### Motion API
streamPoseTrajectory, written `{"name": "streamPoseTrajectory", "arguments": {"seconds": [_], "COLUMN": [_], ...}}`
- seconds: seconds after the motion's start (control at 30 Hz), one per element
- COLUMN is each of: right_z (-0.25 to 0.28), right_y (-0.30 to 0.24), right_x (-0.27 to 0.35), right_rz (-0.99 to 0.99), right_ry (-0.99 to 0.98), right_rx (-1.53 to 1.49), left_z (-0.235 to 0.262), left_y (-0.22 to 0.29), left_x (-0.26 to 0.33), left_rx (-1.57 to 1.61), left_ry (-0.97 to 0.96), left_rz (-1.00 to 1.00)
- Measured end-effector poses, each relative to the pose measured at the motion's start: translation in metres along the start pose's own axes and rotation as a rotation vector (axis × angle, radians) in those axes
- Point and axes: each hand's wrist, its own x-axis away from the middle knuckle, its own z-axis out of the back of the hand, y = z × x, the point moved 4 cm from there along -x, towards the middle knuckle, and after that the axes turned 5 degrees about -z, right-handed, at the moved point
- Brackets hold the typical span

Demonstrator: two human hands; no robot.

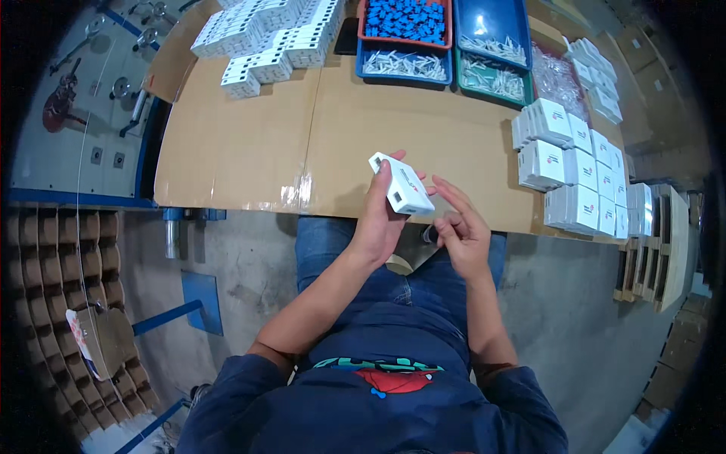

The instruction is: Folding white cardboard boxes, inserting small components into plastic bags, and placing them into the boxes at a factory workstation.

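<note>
A small white box (401, 185) is held upright in the left hand (376, 223), its grip wrapped around it, over the near edge of the cardboard-covered counter (249, 144). Just right, the right hand (461, 231) is held loosely curled, seemingly empty.

The left hand (378, 219) covers the lower end of the white box (401, 184), and what the right hand (461, 234) pinches is too small to tell. At the bench's (249, 144) far edge, the blue tray (406, 19) and the white stacks (265, 34) are cut off by the picture's top edge.
</note>
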Motion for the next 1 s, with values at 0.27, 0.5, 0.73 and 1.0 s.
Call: {"name": "streamPoseTrajectory", "arguments": {"seconds": [0.27, 0.5, 0.73, 1.0], "right_z": [-0.003, -0.014, -0.015, -0.022], "right_y": [-0.007, -0.011, -0.011, 0.003], "right_x": [-0.01, -0.012, -0.018, -0.019], "right_rz": [0.355, 0.466, 0.397, 0.365], "right_ry": [0.024, 0.093, 0.127, -0.096], "right_rx": [0.427, 0.664, 0.534, 0.494], "left_z": [0.013, 0.015, 0.026, 0.031], "left_y": [-0.005, -0.014, -0.021, -0.035], "left_x": [0.003, 0.003, 0.001, 0.007], "left_rx": [-0.119, 0.145, -0.096, 0.014], "left_ry": [0.012, 0.015, 0.198, -0.036], "left_rz": [-0.163, 0.008, -0.025, 0.544]}}
